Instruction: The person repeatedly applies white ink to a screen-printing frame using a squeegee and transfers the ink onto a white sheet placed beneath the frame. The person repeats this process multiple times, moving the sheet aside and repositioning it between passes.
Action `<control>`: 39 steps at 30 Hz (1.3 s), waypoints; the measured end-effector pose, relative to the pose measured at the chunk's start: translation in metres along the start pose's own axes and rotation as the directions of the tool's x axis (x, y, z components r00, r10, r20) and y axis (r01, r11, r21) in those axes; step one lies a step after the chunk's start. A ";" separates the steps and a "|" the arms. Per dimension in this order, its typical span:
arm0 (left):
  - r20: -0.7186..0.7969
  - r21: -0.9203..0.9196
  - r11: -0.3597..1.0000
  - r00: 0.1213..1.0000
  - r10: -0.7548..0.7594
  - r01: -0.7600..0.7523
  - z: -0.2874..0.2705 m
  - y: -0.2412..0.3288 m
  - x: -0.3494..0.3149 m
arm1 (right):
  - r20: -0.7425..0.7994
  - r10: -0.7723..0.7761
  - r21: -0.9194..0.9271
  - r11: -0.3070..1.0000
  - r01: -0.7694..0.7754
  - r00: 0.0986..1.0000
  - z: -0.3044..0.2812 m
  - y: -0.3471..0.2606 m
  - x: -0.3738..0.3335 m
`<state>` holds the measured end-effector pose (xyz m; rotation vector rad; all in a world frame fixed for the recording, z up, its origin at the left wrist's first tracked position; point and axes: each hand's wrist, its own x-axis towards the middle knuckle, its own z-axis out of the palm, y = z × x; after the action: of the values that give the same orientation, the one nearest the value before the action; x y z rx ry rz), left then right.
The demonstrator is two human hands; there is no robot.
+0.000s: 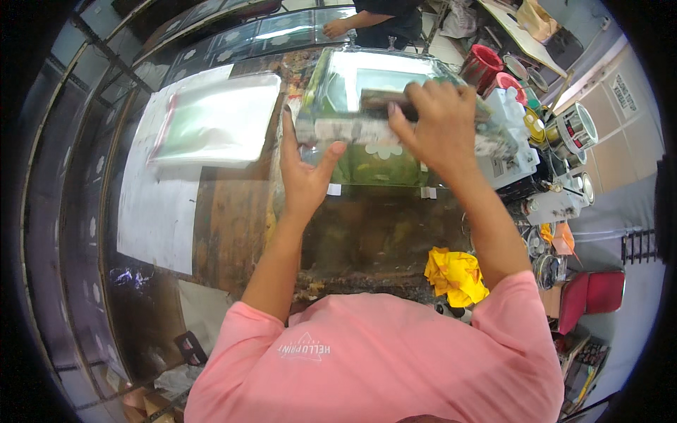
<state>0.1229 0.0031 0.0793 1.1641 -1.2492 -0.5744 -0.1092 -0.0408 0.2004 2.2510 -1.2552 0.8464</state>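
A screen-printing frame (356, 131), its near bar blurred, stands raised at its near side over a green surface (374, 169) with a white flower shape. My right hand (444, 123) is closed on the dark wooden bar of a squeegee (377, 99) lying across the frame. Whether those fingers also grip the frame is hidden. At the frame's near left corner is my left hand (303, 169), thumb and forefinger stretched apart in a V around that corner. It looks close to the frame or touching it; a firm grip does not show.
A stack of clear-looking sheets (218, 123) lies on white paper (159, 218) at the left. A crumpled yellow cloth (455, 276) sits near my right elbow. Paint cans (571, 127) and red tubs (482, 65) crowd the right. Another person's hand (337, 28) is beyond the table.
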 end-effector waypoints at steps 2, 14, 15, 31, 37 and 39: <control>0.066 0.183 0.975 0.991 0.117 -0.127 -0.006 -0.005 0.008 | -0.044 -0.015 0.005 1.000 0.015 0.999 0.001 0.013 0.030; 0.153 0.655 0.748 0.988 0.003 -0.104 0.002 -0.071 -0.026 | -0.052 0.090 0.091 0.992 -0.085 0.995 -0.016 0.040 0.116; 0.144 0.611 0.789 0.989 -0.041 -0.056 0.008 -0.064 -0.017 | -0.078 0.062 0.093 0.994 -0.055 0.995 -0.015 0.041 0.117; -0.093 0.688 0.726 0.994 0.065 0.017 -0.159 -0.058 0.132 | 0.003 0.105 0.104 0.989 -0.105 0.994 -0.015 0.042 0.118; -0.197 0.812 0.531 0.970 -0.140 0.242 -0.245 -0.111 0.185 | 0.006 0.125 0.104 0.987 -0.124 0.992 -0.010 0.046 0.117; -0.272 0.883 0.403 0.962 0.024 0.240 -0.243 -0.125 0.179 | -0.100 0.068 0.112 0.992 -0.056 0.993 -0.007 0.047 0.117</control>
<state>0.4295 -0.1096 0.0676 2.1948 -1.2736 0.2903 -0.1050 -0.1303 0.2892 2.2294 -1.2649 1.0648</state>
